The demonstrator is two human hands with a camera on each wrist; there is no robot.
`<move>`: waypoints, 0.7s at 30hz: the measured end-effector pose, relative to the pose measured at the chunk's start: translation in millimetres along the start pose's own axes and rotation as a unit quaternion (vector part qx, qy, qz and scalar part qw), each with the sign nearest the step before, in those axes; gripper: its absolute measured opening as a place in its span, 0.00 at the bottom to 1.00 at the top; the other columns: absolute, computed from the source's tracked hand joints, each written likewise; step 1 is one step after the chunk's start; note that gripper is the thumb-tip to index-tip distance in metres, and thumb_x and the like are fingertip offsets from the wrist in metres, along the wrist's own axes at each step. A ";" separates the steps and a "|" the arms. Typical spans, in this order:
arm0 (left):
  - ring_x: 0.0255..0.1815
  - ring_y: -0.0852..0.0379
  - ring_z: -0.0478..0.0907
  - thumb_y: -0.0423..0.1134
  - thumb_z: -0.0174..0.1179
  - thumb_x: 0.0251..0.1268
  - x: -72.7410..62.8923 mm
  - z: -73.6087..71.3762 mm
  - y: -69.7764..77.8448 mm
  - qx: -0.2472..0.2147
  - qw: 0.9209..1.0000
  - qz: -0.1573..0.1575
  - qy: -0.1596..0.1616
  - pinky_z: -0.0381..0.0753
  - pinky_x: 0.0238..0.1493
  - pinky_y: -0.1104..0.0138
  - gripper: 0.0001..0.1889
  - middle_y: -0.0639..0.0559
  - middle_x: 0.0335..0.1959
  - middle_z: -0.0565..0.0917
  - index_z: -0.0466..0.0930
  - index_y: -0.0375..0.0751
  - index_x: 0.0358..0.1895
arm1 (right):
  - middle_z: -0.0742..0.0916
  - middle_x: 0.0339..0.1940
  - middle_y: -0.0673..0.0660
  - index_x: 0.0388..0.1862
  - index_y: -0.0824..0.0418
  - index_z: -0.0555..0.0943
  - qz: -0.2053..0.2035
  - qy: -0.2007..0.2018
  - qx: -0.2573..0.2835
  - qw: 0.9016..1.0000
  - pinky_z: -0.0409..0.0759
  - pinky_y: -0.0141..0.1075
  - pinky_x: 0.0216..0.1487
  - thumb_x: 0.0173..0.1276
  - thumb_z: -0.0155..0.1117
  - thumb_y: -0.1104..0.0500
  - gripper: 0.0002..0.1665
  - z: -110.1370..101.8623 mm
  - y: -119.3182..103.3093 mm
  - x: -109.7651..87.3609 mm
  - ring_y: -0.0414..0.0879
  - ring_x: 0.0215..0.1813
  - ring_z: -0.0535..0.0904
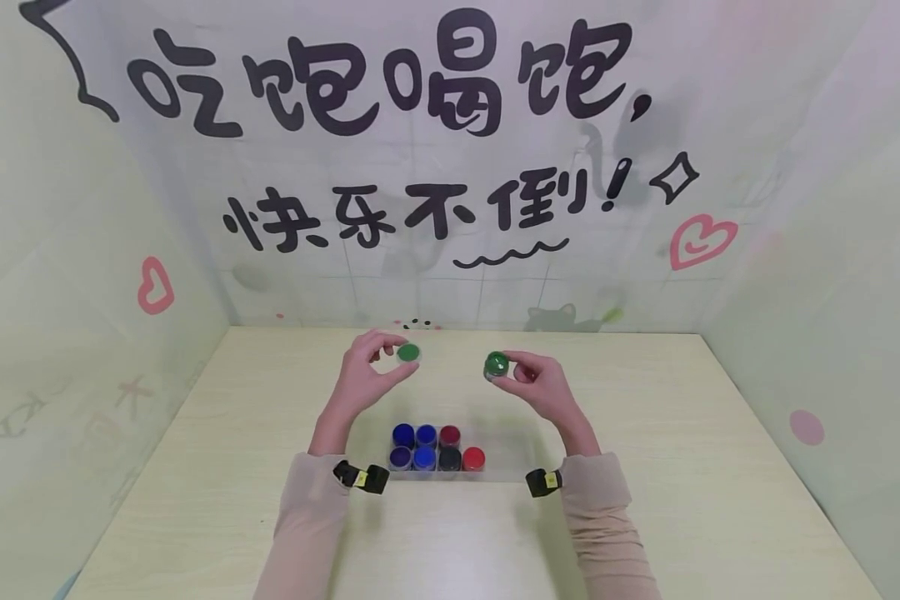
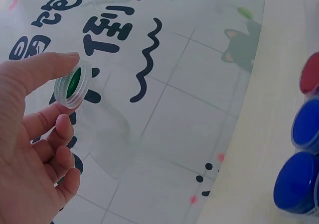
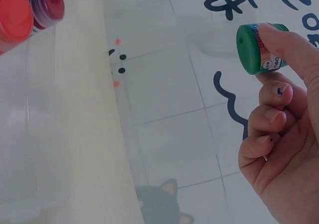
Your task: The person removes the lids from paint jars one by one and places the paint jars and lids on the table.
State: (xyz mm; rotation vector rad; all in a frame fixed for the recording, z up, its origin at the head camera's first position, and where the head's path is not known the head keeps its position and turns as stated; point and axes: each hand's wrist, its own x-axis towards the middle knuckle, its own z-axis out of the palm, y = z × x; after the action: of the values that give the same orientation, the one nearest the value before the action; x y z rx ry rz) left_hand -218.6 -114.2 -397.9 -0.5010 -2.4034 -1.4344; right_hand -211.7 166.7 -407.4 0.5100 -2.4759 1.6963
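Note:
My left hand [image 1: 367, 373] pinches a round clear lid [image 2: 73, 84] between thumb and index finger; green paint coats its inside. My right hand [image 1: 538, 382] holds a small green paint jar [image 3: 260, 49] by its sides, thumb above and fingers curled beneath in the right wrist view. In the head view the open top of the jar [image 1: 497, 364] shows glossy green paint. Lid and jar are apart, both raised above the table. Below and between the hands sits a clear plastic tray [image 1: 506, 457] with several paint jars in its left part.
Blue jars [image 1: 424, 458], a purple jar [image 1: 400, 458], a black jar [image 1: 449, 459] and red jars [image 1: 474, 459] stand in two rows in the tray. The pale wooden table [image 1: 217, 467] meets a printed backdrop [image 1: 420, 292] behind and at both sides.

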 end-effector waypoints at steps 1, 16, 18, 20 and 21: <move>0.37 0.51 0.64 0.36 0.69 0.52 -1.4 -2.1 -2.4 0.002 1.000 -0.004 0.001 0.64 0.39 0.61 0.16 0.46 0.32 0.74 0.81 0.36 0.45 | 0.67 0.17 0.51 0.50 0.69 0.81 0.008 0.003 -0.002 1.000 0.62 0.31 0.26 0.55 0.72 0.63 0.23 -2.9 1.4 -1.3 0.42 0.23 0.62; 0.35 0.50 0.63 0.34 0.69 0.52 -23.4 -26.0 -39.2 0.035 0.997 -0.061 0.016 0.62 0.37 0.62 0.18 0.45 0.33 0.73 0.80 0.34 0.48 | 0.68 0.17 0.52 0.50 0.76 0.77 0.073 0.046 -0.017 0.996 0.60 0.30 0.24 0.57 0.67 0.69 0.21 -40.1 3.5 -30.8 0.37 0.21 0.61; 0.35 0.48 0.63 0.34 0.68 0.52 -26.8 -27.7 -45.0 0.043 0.996 -0.070 0.018 0.62 0.37 0.62 0.18 0.43 0.33 0.73 0.80 0.33 0.48 | 0.69 0.17 0.51 0.50 0.76 0.77 0.078 0.052 -0.010 0.996 0.60 0.30 0.23 0.57 0.68 0.68 0.22 -44.1 15.0 -32.9 0.37 0.21 0.61; 0.35 0.47 0.64 0.34 0.68 0.53 -30.1 -29.4 -50.1 0.052 0.995 -0.082 0.018 0.61 0.37 0.62 0.19 0.43 0.33 0.73 0.80 0.33 0.49 | 0.69 0.17 0.50 0.51 0.75 0.77 0.084 0.058 -0.008 0.995 0.60 0.30 0.23 0.57 0.68 0.67 0.22 -47.8 28.4 -34.6 0.37 0.21 0.61; 0.35 0.47 0.64 0.34 0.68 0.53 -31.7 -30.2 -52.6 0.057 0.994 -0.088 0.018 0.61 0.37 0.62 0.19 0.43 0.33 0.73 0.80 0.33 0.49 | 0.69 0.17 0.49 0.51 0.74 0.77 0.090 0.062 -0.008 0.994 0.60 0.30 0.23 0.57 0.69 0.66 0.23 -49.5 35.3 -35.2 0.37 0.21 0.61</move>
State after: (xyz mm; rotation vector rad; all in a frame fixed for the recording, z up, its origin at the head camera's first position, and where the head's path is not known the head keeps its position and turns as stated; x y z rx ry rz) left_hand -211.1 -168.7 -438.7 -0.2394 -2.5358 -1.3497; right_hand -195.4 231.4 -429.5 0.1771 -2.5093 1.7097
